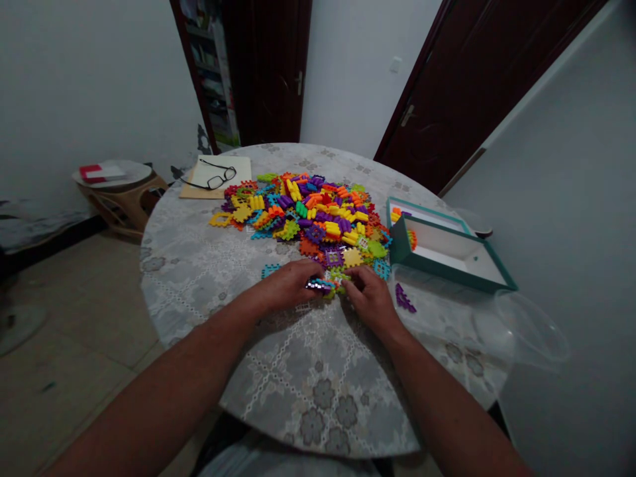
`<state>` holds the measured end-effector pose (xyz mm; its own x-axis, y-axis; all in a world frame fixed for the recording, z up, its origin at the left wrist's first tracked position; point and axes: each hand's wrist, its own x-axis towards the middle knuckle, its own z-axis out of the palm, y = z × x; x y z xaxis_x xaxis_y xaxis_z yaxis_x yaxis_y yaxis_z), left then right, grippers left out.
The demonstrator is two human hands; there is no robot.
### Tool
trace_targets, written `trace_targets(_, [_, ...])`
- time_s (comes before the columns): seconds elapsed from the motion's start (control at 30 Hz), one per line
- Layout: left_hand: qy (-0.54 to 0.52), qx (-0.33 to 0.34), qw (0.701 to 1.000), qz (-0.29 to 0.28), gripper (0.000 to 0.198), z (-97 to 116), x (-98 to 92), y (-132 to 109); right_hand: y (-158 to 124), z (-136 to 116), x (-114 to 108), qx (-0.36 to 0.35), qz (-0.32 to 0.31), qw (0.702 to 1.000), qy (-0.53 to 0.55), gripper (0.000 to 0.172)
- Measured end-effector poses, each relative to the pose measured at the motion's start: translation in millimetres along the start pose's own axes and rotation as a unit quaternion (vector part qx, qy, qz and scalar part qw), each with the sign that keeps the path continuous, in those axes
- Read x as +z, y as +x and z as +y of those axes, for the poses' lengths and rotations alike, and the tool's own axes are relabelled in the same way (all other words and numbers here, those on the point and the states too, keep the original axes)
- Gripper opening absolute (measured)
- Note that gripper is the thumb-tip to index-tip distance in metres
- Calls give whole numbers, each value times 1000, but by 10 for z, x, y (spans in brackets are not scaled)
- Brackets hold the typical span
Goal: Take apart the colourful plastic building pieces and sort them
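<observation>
A big heap of bright plastic interlocking blocks point(308, 212) covers the middle of a round table point(209, 265) with a lace-patterned cloth. Both hands meet at the heap's near edge. My left hand point(288, 285) has its fingers curled around a small joined cluster of blocks point(322, 286), purple and green. My right hand point(370, 295) pinches the same cluster from the right side. One loose purple block point(405, 299) lies just right of my right hand.
A teal box point(447, 248) with a white inside lies open at the right, a few blocks in it. Clear plastic lids point(527, 328) rest at the table's right edge. Eyeglasses point(211, 177) lie on a paper at the far left. A stool point(122, 192) stands beyond.
</observation>
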<state>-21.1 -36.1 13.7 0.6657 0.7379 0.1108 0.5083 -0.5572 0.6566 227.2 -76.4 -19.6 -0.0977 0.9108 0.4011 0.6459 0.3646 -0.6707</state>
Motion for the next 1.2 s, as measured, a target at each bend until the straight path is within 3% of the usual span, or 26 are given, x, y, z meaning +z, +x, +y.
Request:
trace_targets(0.2, [-19,-3,999,28,21,-61,132,11,-37,-117,-32,-33,-1,999,5,11])
trace_targets(0.47, [-24,8,999,35,67,-138,154,-2,-48,-125,-16,-66,-43,996,47,15])
trace_targets(0.63, [-18,7,1000,22,62,-133,128,-3,-65,-143,-3,-66,-26,996,55,18])
trace_targets(1.0, [-33,-5,999,17,57,-73,74,-26,-87,-226,-74,-68,-100,992,46,30])
trace_targets(1.1, [-40,-4,999,17,64,-49,62,-28,-91,-227,-64,-61,-102,993,28,39])
trace_targets(1.2, [-50,-4,999,11,65,-18,62,-27,-100,-230,-27,-77,-98,992,24,36])
